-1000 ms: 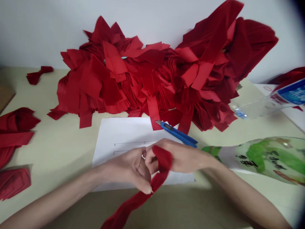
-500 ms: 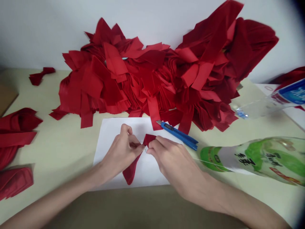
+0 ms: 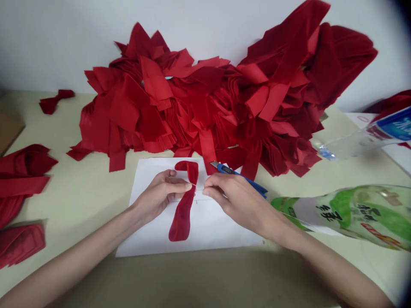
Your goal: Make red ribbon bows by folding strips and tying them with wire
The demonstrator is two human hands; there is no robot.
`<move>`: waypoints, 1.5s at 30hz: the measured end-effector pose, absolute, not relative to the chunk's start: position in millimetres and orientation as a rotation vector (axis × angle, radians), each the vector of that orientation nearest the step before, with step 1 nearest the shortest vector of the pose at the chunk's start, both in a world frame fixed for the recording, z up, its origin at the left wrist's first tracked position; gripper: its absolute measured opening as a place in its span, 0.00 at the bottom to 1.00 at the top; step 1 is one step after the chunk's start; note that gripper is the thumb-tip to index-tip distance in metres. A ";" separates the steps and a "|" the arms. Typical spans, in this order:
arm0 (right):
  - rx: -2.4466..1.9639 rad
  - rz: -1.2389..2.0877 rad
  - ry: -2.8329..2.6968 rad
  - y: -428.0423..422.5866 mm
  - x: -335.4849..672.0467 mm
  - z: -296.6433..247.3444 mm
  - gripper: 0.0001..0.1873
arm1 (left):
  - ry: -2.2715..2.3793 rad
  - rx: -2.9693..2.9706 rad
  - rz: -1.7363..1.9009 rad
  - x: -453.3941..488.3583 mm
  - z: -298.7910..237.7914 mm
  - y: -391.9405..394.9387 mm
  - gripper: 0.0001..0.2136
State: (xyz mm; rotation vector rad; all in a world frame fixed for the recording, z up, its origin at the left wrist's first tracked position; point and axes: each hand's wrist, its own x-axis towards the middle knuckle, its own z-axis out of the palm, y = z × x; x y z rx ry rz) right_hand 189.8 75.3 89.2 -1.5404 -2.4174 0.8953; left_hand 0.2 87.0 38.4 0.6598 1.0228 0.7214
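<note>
**Tight pinch at the ribbon's neck**

The red ribbon [image 3: 183,218] lies on the paper [image 3: 224,233], held by the left hand [image 3: 159,197]. Its thumb and forefinger [image 3: 188,186] pinch the neck below the loop, just left of the right fingertips [image 3: 205,191]. Those are pressed together; whether they hold anything, I cannot tell. A firm pinch should keep the loop from slipping.

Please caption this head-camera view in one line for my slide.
Left hand pinches a red ribbon on white paper, right hand beside a blue utility knife.
</note>
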 end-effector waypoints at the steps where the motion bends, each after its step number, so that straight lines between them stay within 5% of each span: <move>1: -1.499 0.944 -2.408 75.2 189.9 89.8 0.13 | 1.022 0.659 0.729 0.8 38.2 86.2 0.22; 26: -1.193 1.456 -2.276 89.5 209.6 92.9 0.12 | 0.494 0.748 0.682 -2.7 37.6 87.7 0.07; 45: -1.146 1.655 -2.165 93.2 212.1 97.1 0.12 | 0.575 0.699 0.740 -1.0 39.7 85.7 0.07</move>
